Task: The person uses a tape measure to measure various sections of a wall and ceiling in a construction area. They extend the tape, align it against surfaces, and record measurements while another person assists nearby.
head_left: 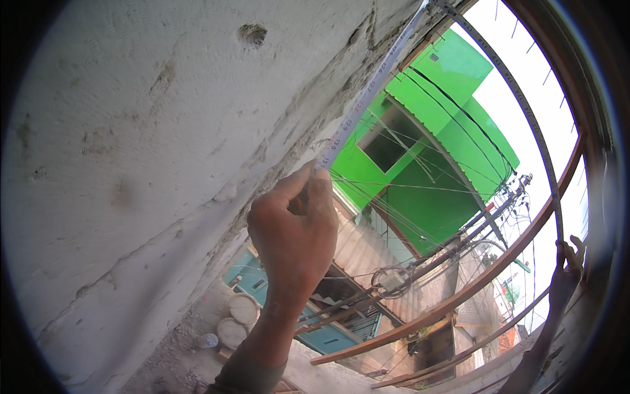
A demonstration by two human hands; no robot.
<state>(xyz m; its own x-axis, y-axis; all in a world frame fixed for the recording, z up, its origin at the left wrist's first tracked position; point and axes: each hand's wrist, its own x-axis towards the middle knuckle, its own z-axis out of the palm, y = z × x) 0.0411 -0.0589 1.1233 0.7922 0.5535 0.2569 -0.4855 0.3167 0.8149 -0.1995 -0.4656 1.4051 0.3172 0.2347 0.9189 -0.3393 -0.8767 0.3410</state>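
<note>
A white measuring tape (360,105) is pinched between the thumb and fingertip of my left hand (295,220). The tape slants up along the edge of the rough plastered wall (164,131) to the top of the view. From there a dark-looking, backlit length bows down the right side to my right hand (569,266), whose closed fingers appear to hold it. That hand is raised near the right rim and is partly shadowed, so its grip shows only in part.
Curved-looking brown bars (453,304) cross the opening ahead. Beyond them are a bright green building (453,125), a utility pole with tangled wires (485,213) and corrugated roofing (387,259). Pale round containers (232,333) stand on rubble-strewn ground at lower left.
</note>
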